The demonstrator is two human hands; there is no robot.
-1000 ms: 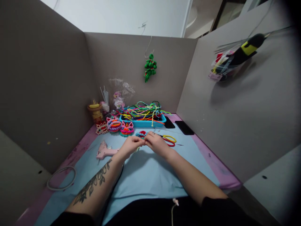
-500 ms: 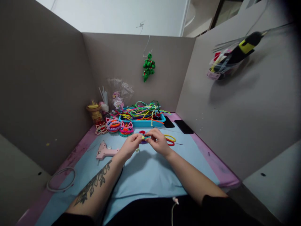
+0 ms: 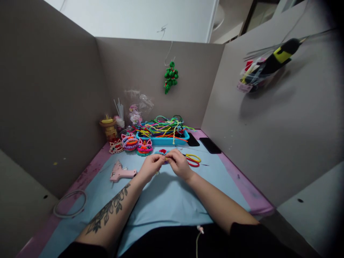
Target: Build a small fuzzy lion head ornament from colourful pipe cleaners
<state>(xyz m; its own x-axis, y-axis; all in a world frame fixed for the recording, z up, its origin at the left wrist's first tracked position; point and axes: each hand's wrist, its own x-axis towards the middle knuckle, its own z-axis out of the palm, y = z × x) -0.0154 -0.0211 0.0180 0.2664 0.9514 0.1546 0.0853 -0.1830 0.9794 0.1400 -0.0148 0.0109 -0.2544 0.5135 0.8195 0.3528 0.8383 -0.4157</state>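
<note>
My left hand (image 3: 152, 165) and my right hand (image 3: 179, 165) meet above the middle of the table, thumbs and fingertips pinched together. Between them is a small piece of yellow pipe cleaner (image 3: 166, 158), mostly covered by the fingers. Just behind the fingertips lies a fuzzy red, blue and purple piece (image 3: 162, 152), partly hidden by my hands. To the right of my right hand are scissors with yellow and red handles (image 3: 194, 161), their blades out of sight behind it. A pink glue gun (image 3: 122, 173) lies left of my left hand.
Behind my hands stands a blue tray (image 3: 161, 140) heaped with coloured pipe cleaners. Several fuzzy animal heads (image 3: 144, 147) sit left of it, two dark phones (image 3: 210, 145) to its right. A pale ring (image 3: 70, 204) lies front left. Grey panels (image 3: 129, 68) enclose the table.
My fingertips have closed in on each other, covering more of the yellow piece. More of the fuzzy piece's red and blue top shows behind them.
</note>
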